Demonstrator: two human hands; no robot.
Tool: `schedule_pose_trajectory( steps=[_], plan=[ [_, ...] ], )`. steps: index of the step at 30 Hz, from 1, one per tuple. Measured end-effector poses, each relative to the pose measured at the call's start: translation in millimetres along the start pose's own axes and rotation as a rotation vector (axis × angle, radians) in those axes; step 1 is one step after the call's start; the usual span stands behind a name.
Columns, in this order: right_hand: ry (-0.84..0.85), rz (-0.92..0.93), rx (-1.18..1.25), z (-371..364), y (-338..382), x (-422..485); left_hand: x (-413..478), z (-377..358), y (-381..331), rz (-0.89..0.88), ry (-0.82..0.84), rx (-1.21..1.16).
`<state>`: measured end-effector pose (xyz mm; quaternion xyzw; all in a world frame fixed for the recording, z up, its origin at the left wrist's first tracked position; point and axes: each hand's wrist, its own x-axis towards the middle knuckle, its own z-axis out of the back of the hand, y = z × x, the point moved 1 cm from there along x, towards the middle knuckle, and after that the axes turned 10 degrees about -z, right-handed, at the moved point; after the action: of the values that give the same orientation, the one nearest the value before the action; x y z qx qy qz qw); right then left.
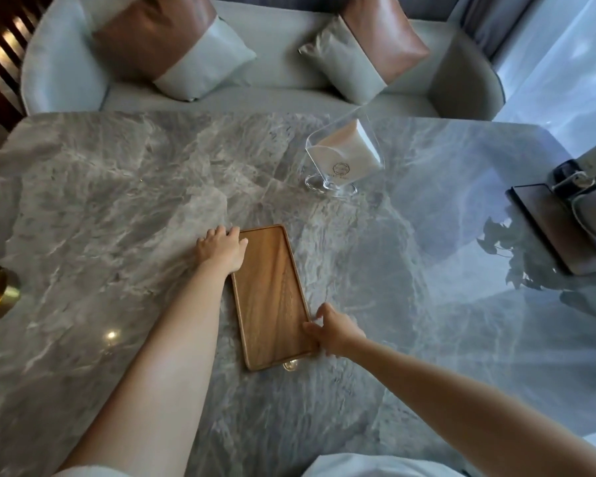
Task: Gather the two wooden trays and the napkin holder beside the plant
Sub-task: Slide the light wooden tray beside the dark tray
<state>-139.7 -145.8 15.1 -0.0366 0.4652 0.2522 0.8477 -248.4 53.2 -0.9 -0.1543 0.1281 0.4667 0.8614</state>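
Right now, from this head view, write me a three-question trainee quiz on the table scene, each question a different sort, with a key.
1. True or false: both hands touch the wooden tray.
2. Multiple choice: the napkin holder stands (A) on the tray, (B) on the marble table beyond the tray, (C) on the sofa.
3. Fill in: the second tray lies at the table's ___ edge, under a pot.

Key:
1. True: the left hand is on the far left corner, the right hand on the near right edge.
2. B.
3. Right.
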Motion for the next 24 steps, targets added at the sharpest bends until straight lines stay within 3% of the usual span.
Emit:
schedule_pose_trajectory(
  steps=[4,12,24],
  plan=[
    [0.117,-0.06,0.24,-11.9,-4.1,1.7,6.4,0.0,0.3,0.04,0.026,-0.125],
    [0.062,-0.155,0.389,-14.6,-15.3,5.5,6.7,-1.2,1.5,0.142,0.062,-0.335],
    [-0.097,0.032,0.437,59.8,-44.9,4.8,-4.8,44.7,-35.7,0.174,-0.105,-0.41]
  ],
)
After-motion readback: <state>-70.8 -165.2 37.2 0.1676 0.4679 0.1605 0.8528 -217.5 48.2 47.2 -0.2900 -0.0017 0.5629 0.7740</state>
